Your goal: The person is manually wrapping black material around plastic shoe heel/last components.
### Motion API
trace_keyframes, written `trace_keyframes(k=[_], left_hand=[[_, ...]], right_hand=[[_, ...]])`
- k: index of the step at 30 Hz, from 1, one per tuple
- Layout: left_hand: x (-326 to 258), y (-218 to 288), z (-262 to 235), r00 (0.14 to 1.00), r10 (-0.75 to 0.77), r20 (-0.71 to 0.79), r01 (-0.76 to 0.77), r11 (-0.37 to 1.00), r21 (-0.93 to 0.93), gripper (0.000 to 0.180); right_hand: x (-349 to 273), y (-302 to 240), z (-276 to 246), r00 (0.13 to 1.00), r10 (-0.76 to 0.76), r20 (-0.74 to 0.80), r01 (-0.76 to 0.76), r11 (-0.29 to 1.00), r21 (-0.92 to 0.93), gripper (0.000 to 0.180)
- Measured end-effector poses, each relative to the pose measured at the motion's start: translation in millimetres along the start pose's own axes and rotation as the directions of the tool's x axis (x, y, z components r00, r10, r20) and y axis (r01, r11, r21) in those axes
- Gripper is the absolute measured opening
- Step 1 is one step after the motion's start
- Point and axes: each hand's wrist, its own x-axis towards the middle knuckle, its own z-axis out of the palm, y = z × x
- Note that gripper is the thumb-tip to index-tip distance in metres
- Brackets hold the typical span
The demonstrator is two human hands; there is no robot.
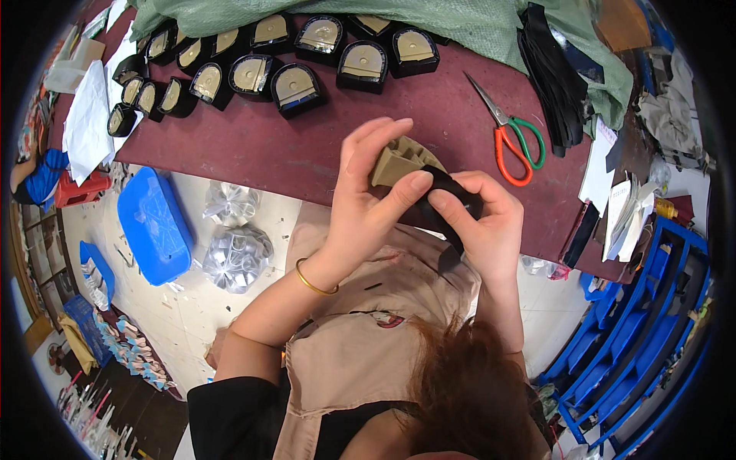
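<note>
Tan, ridged block (396, 162) sits gripped in the left fingers (400, 197); the right fingers (454, 214) pinch a flexible black strip (441, 225) at its right side, apparently touching it. Beyond the right fingers, red-and-green-handled metal scissors (501, 116) lie on the maroon worktop (253, 146).

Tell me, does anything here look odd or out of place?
Small scraps litter the pale floor at left, looking untidy. The scissors on the maroon table look mismatched: one red handle, one green handle. Nothing plainly looks spilled.

Bright light, fisheye bending, black rim.
</note>
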Motion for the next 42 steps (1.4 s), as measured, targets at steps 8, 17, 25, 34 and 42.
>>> trace_keyframes(k=[8, 17, 25, 34, 42], left_hand=[[2, -6, -17, 0.961, -0.133, 0.243, 0.276, 0.546, -0.791, 0.07], [-2, -18, -12, 0.862, 0.01, 0.506, 0.486, 0.268, -0.832, 0.06], [11, -6, -22, 0.911, -0.078, 0.406, 0.281, 0.837, -0.469, 0.086], [5, -15, -17, 0.735, -0.15, 0.661, 0.597, 0.605, -0.526, 0.108], [22, -16, -14, 0.939, -0.092, 0.33, 0.252, 0.838, -0.485, 0.085]], right_hand=[[1, -11, -33, 0.984, -0.124, 0.13, 0.136, 0.987, -0.086, 0.019], [16, -10, -23, 0.972, -0.043, 0.233, 0.04, 0.999, 0.016, 0.022], [2, -22, -20, 0.979, -0.079, 0.188, 0.092, 0.994, -0.065, 0.025], [26, 13, -30, 0.945, -0.008, 0.327, -0.059, 0.979, 0.194, 0.021], [13, -1, -30, 0.947, 0.108, 0.303, -0.161, 0.975, 0.156, 0.016]])
